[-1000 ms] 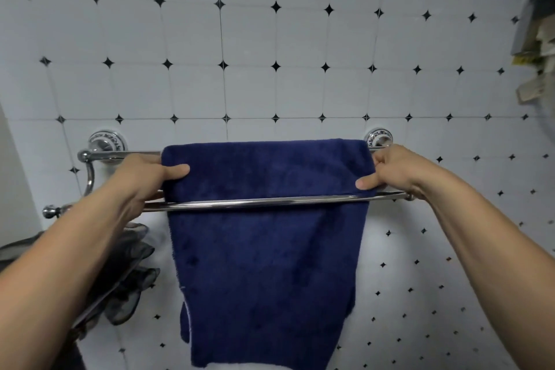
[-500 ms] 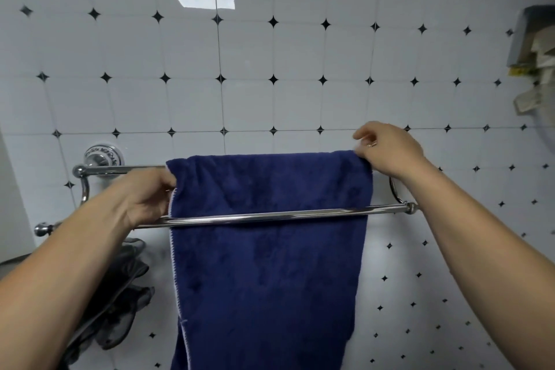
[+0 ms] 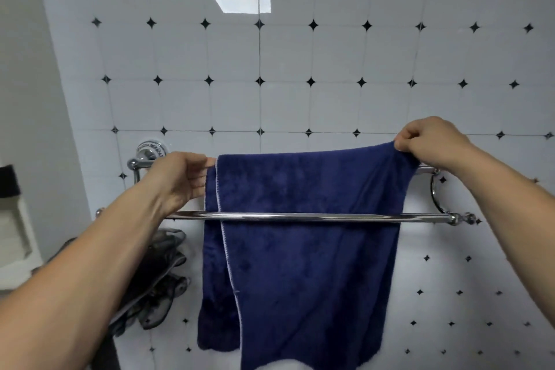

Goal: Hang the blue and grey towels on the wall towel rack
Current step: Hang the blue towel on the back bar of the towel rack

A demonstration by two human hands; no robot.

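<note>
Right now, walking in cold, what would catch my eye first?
A dark blue towel dominates the middle, draped over the back rail of a chrome towel rack and hanging behind its front bar. The right hand pinches its top right corner, raised above the rail; the left hand holds its left edge. Behind them are white tiles with black diamonds.

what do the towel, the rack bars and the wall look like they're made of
The blue towel: soft plush fabric, probably microfibre or terry; matte nap, pale stitched edge. Front rack bar: polished chrome-looking metal; bright mirror streaks. Wall: glossy white tiles, likely ceramic; they reflect a light panel.
</note>
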